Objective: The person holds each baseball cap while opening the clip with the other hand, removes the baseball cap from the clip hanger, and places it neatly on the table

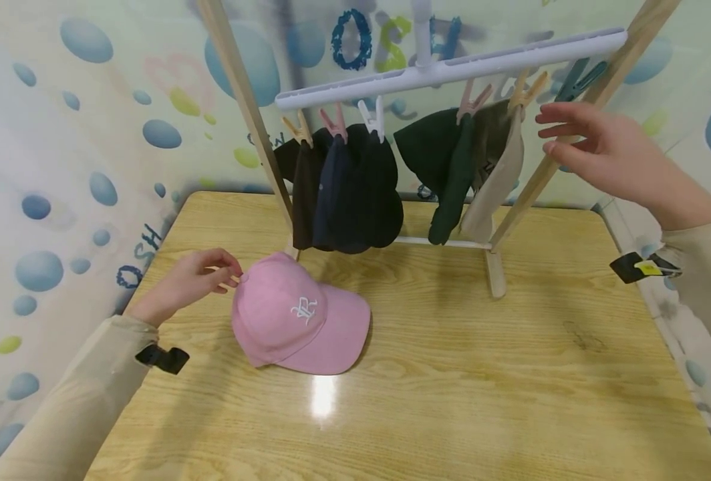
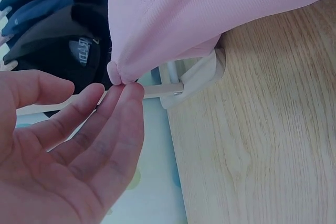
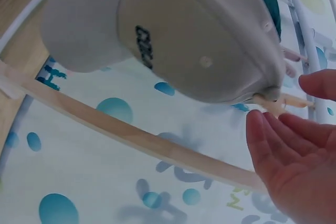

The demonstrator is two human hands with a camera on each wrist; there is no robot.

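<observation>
A pink cap (image 1: 274, 310) with a white letter on its front lies on the wooden table, brim to the right. My left hand (image 1: 193, 284) is at its crown, fingertips at the top button in the left wrist view, thumb apart from them. Up at the right, my right hand (image 1: 623, 157) hovers beside a beige cap (image 3: 194, 40), which hangs from a peach clothespin (image 1: 526, 90). Its thumb and fingers are spread apart with nothing between them. Close above that hand, a teal clothespin (image 1: 581, 80) is on the rack's bar.
A white bar (image 1: 452, 70) crosses a wooden-framed rack. Several dark caps (image 1: 361, 194) and a green cap (image 1: 452, 167) hang from clothespins. The rack's wooden foot (image 1: 496, 274) stands on the table (image 1: 482, 387). Behind is a patterned curtain (image 1: 121, 100).
</observation>
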